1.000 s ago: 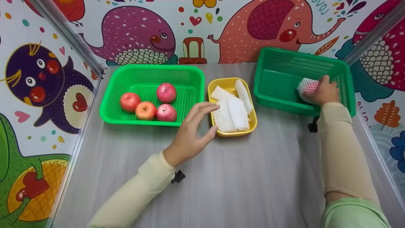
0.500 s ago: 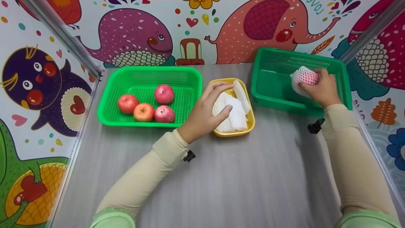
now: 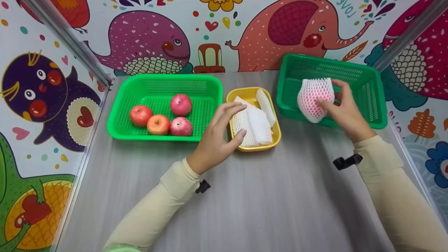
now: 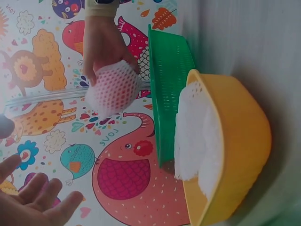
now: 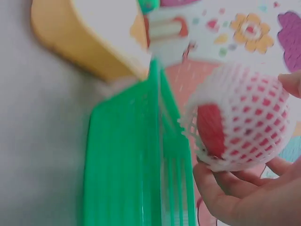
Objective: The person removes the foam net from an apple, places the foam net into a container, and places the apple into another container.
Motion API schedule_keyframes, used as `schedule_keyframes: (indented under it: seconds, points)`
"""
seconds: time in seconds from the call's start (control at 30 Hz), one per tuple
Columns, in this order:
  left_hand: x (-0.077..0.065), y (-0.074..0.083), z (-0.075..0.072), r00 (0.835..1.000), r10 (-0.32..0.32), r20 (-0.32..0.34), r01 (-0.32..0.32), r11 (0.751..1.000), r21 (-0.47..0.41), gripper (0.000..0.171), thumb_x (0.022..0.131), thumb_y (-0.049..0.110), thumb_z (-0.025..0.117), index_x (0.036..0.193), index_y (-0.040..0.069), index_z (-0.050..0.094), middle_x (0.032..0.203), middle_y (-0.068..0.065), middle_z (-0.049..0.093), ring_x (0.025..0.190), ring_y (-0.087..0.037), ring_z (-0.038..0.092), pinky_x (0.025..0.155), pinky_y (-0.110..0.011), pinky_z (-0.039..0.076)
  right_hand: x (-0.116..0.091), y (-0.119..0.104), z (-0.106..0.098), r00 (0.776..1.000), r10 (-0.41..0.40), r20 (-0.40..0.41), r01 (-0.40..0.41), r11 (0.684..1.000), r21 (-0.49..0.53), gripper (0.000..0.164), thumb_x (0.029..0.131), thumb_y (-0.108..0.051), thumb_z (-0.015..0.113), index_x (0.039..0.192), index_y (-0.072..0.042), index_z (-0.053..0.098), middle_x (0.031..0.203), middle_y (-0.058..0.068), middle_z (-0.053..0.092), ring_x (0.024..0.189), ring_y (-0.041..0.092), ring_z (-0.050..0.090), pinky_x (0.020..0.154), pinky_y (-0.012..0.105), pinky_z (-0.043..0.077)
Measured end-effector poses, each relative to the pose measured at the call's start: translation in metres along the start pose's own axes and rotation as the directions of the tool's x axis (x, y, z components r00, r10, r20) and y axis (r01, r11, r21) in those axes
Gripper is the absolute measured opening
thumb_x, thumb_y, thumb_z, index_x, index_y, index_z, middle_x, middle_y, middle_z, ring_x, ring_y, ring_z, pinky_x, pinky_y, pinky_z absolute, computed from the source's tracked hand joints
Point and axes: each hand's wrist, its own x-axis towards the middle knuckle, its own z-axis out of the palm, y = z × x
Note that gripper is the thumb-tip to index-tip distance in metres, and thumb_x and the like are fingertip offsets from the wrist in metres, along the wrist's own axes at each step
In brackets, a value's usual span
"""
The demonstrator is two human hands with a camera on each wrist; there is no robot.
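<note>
A red apple in a white foam net sleeve (image 3: 315, 99) is gripped between the thumb and fingers of my right hand (image 3: 348, 112), held above the dark green basket (image 3: 364, 71). Red skin shows through the mesh and at the sleeve's open end in the right wrist view. My left hand (image 3: 217, 136) is held with fingers spread and slightly bent, between the bright green basket and the yellow tray (image 3: 279, 138). Nothing is in it. White foam net sleeves (image 3: 259, 126) lie flat inside that tray, close to the left fingertips.
The bright green basket (image 3: 115, 115) at the left holds several bare apples (image 3: 181, 105). A grey tabletop (image 3: 252, 203) lies in front of the containers. Cartoon-printed walls (image 3: 217, 31) stand behind and at both sides, with metal posts (image 3: 66, 42) at the corners.
My right hand has lifted the sleeved apple out of the dark green basket, moving left and towards me. My left hand went over the yellow tray, then drew back to its left side.
</note>
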Motion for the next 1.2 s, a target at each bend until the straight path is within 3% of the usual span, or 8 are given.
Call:
schedule_keyframes:
  seconds: [0.1,0.27,0.47,0.53,0.73,0.9,1.07,1.2]
  points:
    - [-0.012,0.000,-0.002,1.000,-0.004,-0.023,0.004,1.000,-0.012,0.055,0.094,0.017,0.067,0.146,0.017,0.048,0.146,0.004,0.041,0.137,-0.013,0.037,0.111,-0.035,0.037,-0.015,-0.005,0.013,0.994,-0.067,0.083,0.051,0.983,0.176,0.072,0.098,-0.035,0.066,0.156,-0.022,0.025,0.142,0.013,0.039,0.121,0.028,0.047,0.089,0.027,0.054]
    - [-0.030,-0.002,0.003,0.999,-0.022,-0.030,0.022,0.999,-0.027,0.056,0.095,0.018,0.065,0.147,0.016,0.047,0.147,0.005,0.040,0.136,-0.015,0.038,0.107,-0.037,0.041,-0.039,-0.012,0.034,0.965,-0.151,0.213,0.040,0.891,0.452,0.063,0.103,-0.018,0.058,0.156,-0.008,0.025,0.145,0.018,0.037,0.122,0.029,0.050,0.096,0.034,0.051]
    - [-0.045,-0.004,0.013,0.997,-0.081,-0.020,0.079,0.995,-0.068,0.060,0.094,0.014,0.068,0.149,0.017,0.044,0.148,0.006,0.038,0.136,-0.013,0.038,0.104,-0.041,0.045,-0.059,-0.012,0.060,0.946,-0.179,0.270,-0.021,0.798,0.602,0.065,0.105,-0.014,0.051,0.157,-0.009,0.013,0.151,0.019,0.031,0.129,0.031,0.048,0.102,0.043,0.047]
    - [-0.048,-0.004,0.016,0.996,-0.090,-0.020,0.088,0.993,-0.082,0.062,0.093,0.011,0.069,0.149,0.017,0.043,0.148,0.006,0.038,0.136,-0.014,0.038,0.103,-0.043,0.046,-0.065,-0.010,0.068,0.945,-0.170,0.280,-0.042,0.785,0.619,0.064,0.105,-0.015,0.051,0.157,-0.010,0.013,0.151,0.020,0.032,0.129,0.032,0.049,0.102,0.045,0.047]
    - [-0.058,-0.002,0.027,0.991,-0.133,0.030,0.135,0.987,-0.089,0.062,0.095,0.025,0.068,0.151,0.021,0.040,0.148,0.005,0.038,0.136,-0.013,0.039,0.102,-0.039,0.046,-0.079,-0.003,0.094,0.941,-0.099,0.324,-0.129,0.780,0.612,0.065,0.104,-0.016,0.055,0.156,-0.010,0.015,0.150,0.018,0.034,0.128,0.031,0.049,0.103,0.043,0.047]
    - [-0.069,-0.002,0.038,0.986,-0.141,0.084,0.150,0.983,-0.105,0.068,0.094,0.029,0.069,0.153,0.024,0.037,0.149,0.007,0.036,0.137,-0.012,0.038,0.106,-0.036,0.043,-0.087,0.004,0.115,0.924,-0.100,0.368,-0.152,0.788,0.597,0.068,0.100,-0.008,0.060,0.154,-0.011,0.018,0.148,0.019,0.032,0.129,0.033,0.046,0.103,0.043,0.047]
    - [-0.079,-0.005,0.048,0.975,-0.153,0.158,0.178,0.972,-0.152,0.075,0.093,0.026,0.073,0.155,0.029,0.031,0.150,0.008,0.033,0.134,-0.010,0.040,0.103,-0.030,0.044,-0.093,0.014,0.132,0.894,-0.108,0.435,-0.145,0.849,0.509,0.077,0.096,-0.007,0.067,0.156,-0.018,0.021,0.150,0.017,0.033,0.132,0.036,0.044,0.102,0.045,0.046]
    - [-0.090,-0.009,0.054,0.967,-0.165,0.195,0.194,0.971,-0.137,0.077,0.091,0.030,0.075,0.155,0.028,0.032,0.150,0.006,0.033,0.135,-0.012,0.039,0.108,-0.034,0.041,-0.098,0.025,0.145,0.875,-0.106,0.472,-0.107,0.909,0.402,0.080,0.092,-0.010,0.073,0.156,-0.022,0.027,0.148,0.015,0.038,0.129,0.036,0.047,0.099,0.046,0.048]
